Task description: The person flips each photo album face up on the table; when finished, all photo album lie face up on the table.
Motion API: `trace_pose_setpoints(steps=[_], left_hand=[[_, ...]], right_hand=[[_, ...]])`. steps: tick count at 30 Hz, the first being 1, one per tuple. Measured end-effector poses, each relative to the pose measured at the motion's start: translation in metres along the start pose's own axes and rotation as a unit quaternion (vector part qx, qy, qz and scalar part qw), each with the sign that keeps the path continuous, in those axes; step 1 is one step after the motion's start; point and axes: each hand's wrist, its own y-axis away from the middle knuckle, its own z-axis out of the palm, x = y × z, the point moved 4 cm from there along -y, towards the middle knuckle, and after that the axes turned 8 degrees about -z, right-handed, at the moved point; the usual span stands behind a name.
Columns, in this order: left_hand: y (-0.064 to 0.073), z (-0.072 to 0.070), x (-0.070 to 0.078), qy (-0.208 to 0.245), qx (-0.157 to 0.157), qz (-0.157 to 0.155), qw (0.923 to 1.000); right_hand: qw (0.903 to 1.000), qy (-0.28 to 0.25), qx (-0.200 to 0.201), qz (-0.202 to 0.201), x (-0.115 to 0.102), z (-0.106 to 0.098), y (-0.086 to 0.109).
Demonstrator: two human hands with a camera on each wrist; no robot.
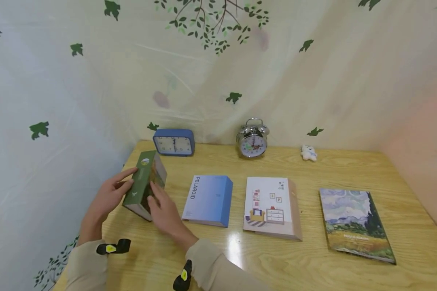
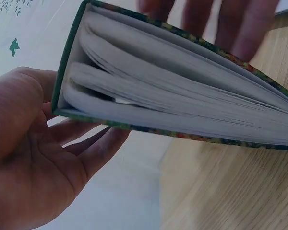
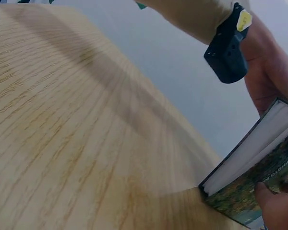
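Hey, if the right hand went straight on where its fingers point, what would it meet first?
The green album: the right hand rests against its cover. What comes behind it in that line is hard to judge.

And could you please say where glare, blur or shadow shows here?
Head view: a bright glare patch on the table; left wrist view: the right hand's fingers look dark and slightly blurred beside the sharper page edges of the green album; right wrist view: a soft shadow runs across the table.
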Motion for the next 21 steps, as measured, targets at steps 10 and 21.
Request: trace_pose_setpoints(steps=[10, 21], left_hand=[[0.000, -0.015, -0.006, -0.093, 0.013, -0.035, 0.9949], [0.001, -0.023, -0.052, -0.073, -0.057, -0.109, 0.9898]], right_hand=[[0.9942, 0.039, -0.077, 0.064, 0.022, 0.016, 0.007], [0.9953, 0.043, -0.028, 0.082, 0.041, 0.024, 0.009]])
